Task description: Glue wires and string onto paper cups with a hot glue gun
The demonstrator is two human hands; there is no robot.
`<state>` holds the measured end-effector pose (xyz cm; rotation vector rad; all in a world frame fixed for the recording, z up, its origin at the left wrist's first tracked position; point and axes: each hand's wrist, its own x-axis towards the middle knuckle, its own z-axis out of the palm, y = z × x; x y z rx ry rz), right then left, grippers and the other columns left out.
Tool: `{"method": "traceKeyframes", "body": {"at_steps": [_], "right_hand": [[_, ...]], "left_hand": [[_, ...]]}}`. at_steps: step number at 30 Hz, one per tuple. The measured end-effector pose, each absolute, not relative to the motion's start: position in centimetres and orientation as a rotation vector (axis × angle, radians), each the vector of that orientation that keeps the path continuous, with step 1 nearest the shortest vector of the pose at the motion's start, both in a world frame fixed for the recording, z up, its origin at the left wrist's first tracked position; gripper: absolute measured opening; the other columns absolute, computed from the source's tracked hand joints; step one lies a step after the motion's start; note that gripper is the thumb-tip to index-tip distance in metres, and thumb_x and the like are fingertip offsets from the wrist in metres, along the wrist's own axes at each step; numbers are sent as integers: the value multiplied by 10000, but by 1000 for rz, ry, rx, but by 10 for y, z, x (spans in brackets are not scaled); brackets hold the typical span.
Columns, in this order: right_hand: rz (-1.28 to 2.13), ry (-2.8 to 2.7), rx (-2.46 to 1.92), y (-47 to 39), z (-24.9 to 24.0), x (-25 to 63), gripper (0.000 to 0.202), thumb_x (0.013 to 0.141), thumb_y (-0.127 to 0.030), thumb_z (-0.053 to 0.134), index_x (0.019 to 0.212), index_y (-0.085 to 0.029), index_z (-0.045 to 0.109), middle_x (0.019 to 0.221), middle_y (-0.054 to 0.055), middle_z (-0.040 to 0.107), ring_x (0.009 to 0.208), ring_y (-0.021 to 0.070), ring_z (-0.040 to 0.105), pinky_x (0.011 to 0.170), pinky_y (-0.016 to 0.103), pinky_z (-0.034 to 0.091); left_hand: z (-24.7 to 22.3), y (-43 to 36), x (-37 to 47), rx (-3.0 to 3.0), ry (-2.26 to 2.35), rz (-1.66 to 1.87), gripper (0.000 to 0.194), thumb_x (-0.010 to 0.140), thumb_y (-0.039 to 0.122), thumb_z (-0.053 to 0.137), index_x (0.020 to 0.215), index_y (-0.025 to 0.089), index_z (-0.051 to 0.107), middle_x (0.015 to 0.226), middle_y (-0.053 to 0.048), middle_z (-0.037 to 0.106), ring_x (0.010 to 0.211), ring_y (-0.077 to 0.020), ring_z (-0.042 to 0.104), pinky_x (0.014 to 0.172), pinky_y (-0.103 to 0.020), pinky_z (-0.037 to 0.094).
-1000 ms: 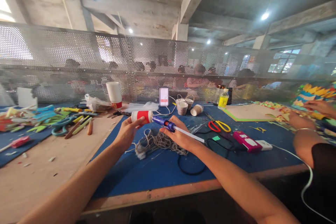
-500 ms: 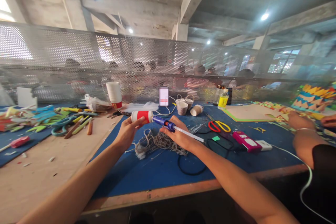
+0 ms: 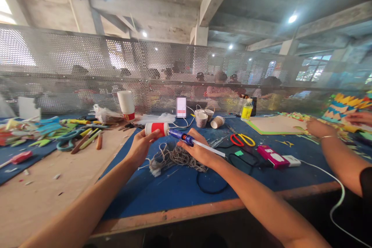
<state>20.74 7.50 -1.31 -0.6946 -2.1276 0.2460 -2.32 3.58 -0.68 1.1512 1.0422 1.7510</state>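
Observation:
My left hand is closed around a white paper cup with a red band, held on its side above the table. My right hand grips a blue hot glue gun, its nozzle at the cup's right end. A long white glue stick sticks out of the gun's back, over my right hand. Beneath the gun lies a loose tangle of grey-brown cord. Behind my hands stand twine-wrapped cups, and another such cup rests on its side.
A stack of paper cups stands at the back left, near scissors and tools. Red-and-yellow scissors, a magenta box and a yellow-labelled bottle are to the right. A co-worker's arm reaches in there.
The co-worker's arm at the right has reached further forward and left, toward the board. My own hands, the cup and the glue gun have hardly moved.

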Motion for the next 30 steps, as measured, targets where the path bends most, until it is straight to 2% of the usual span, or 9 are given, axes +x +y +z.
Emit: {"method": "traceKeyframes", "body": {"at_steps": [30], "right_hand": [[197, -2116, -681, 78, -14, 207, 287, 919, -463, 610, 799, -211, 542, 859, 0, 490, 724, 135, 515, 657, 246, 408]], "left_hand": [[-10, 37, -26, 1176, 1072, 1744, 306, 668, 409, 836, 855, 189, 736, 842, -53, 755, 793, -223, 651, 798, -337, 478]]}}
